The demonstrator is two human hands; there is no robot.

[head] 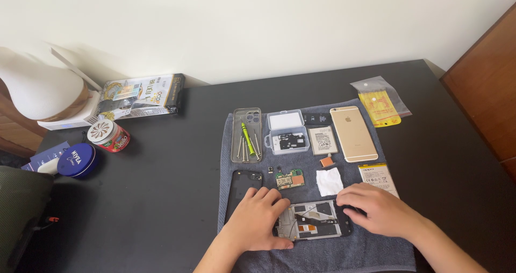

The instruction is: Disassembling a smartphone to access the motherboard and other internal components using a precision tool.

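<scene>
1. Both hands rest on an opened phone frame (314,220) lying on a grey towel (322,254) spread over the dark counter (161,198).
2. The left hand (259,219) lies flat on the frame's left end, fingers loosely spread and uncurled, thumb along its near edge.
3. The right hand (379,208) presses down on the frame's right end, fingers bent over its edge; whether they pinch anything I cannot tell.
4. The two hands sit apart, with the frame's bare innards showing between them.
5. Just beyond the left hand's fingers lies a black back cover (242,189), and beside it a small green circuit board (290,179).
6. Beyond the right hand's fingers sits a folded white cloth (329,181); to its right, a flat battery (379,177).
7. Further off, past both hands, a clear case holding screwdrivers (246,136), a small clear box of parts (287,133), and a gold phone (352,133) face down.
8. Well to the left of the left hand stand a blue round tin (77,160) and a red jar (107,135).
</scene>
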